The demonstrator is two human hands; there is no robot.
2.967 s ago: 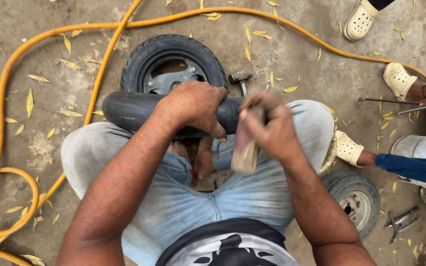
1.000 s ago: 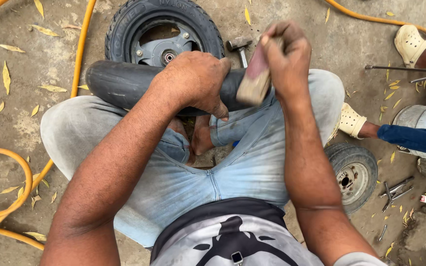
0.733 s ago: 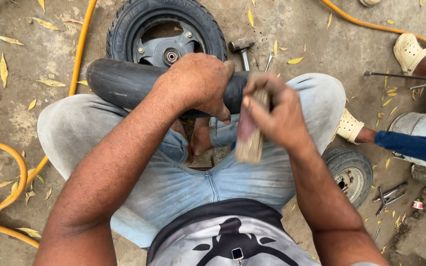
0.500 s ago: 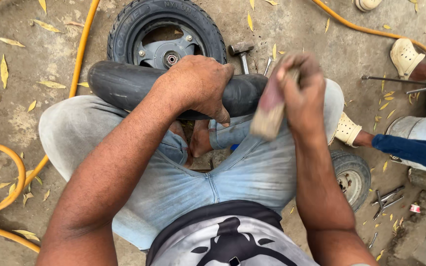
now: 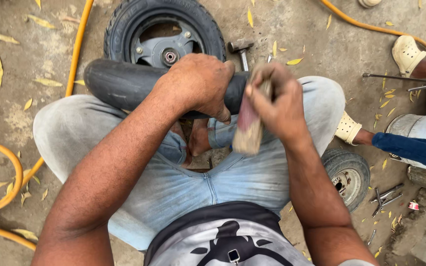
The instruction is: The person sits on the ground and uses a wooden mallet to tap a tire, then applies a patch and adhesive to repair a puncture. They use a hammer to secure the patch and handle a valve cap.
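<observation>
I sit on the ground with a black rubber inner tube laid across my knees. My left hand presses down on the tube's middle and grips it. My right hand is closed around a worn, pinkish-brown rubbing block, held against the tube just right of my left hand. The part of the tube under both hands is hidden.
A black tyre on a grey wheel lies just beyond the tube, a hammer beside it. A small wheel sits by my right thigh. An orange hose loops at left. Another person's legs, metal rods and tools lie right.
My right hand has been stroking the block up and down against the tube; it is now back at the lower position. My left hand has stayed clamped on the tube.
</observation>
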